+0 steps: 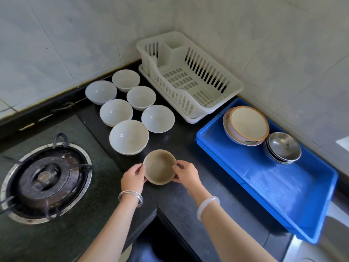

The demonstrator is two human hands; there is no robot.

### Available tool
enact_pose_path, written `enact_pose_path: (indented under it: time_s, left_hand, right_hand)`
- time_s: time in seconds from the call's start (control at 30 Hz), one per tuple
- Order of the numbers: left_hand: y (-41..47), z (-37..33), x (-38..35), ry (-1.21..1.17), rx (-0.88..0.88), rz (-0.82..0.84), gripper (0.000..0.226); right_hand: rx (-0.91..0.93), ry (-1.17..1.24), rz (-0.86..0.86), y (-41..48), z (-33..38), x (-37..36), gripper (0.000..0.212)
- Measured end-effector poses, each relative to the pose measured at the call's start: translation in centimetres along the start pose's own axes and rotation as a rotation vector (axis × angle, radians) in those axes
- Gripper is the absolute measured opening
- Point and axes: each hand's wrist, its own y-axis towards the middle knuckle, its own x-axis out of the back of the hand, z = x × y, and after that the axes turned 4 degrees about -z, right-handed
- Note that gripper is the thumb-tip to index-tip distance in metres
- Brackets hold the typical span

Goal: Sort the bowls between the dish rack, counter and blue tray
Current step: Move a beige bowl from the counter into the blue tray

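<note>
Head view, left hand and right hand clasping round matte tan bowl, glossy black counter.

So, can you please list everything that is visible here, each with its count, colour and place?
white bowls: six, white, counter between stove and rack
brown bowl: one, brown, held over the counter's front
dish rack: one, cream, back corner, no bowls in it
blue tray: one, blue, right of the counter
patterned bowls: stacked, cream inside with brown rim, tray's far end
steel bowls: stacked, silver, tray, beside the patterned ones
gas burner: one, dark, left
left hand: on the brown bowl, silver bangles
right hand: on the brown bowl, white bangle
</note>
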Motion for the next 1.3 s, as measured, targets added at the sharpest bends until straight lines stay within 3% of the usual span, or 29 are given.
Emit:
enact_pose_path:
  time_s: [0.13, 0.27, 0.43, 0.5, 0.67, 1.0, 1.3]
  left_hand:
    - [-1.7, -3.3, -2.0, -0.075, -0.093, 0.127, 0.013]
    - [-4.1, -6.7, -6.3, -0.062, -0.200, 0.303, 0.009]
    - [-8.2, -8.7, -14.0, -0.044, -0.181, 0.635, 0.014]
    - [-9.8, -8.7, -17.4, -0.001, -0.170, 0.714, 0.011]
    - [-14.4, -7.3, -25.6, 0.097, -0.108, 0.870, 0.029]
    - [-18.9, -3.5, -35.6, 0.128, 0.149, 0.901, 0.041]
    - [-19.2, -1.7, -40.7, 0.014, 0.234, 0.859, 0.039]
  right_hand:
    - [0.057, 0.160, -0.116, -1.0, 0.3, 3.5, 0.019]
    - [0.077, 0.317, -0.256, -2.1, 0.2, 9.1, 0.018]
    - [0.070, 0.524, -0.496, -3.9, -1.9, 17.0, 0.017]
    - [0.045, 0.603, -0.582, -4.6, -3.4, 19.7, 0.021]
    - [-0.075, 0.822, -0.761, -5.6, -8.2, 24.6, 0.025]
    - [-0.228, 1.089, -0.885, -2.6, -13.8, 30.2, 0.024]
    - [-0.267, 0.997, -0.907, 1.6, -14.7, 33.2, 0.021]
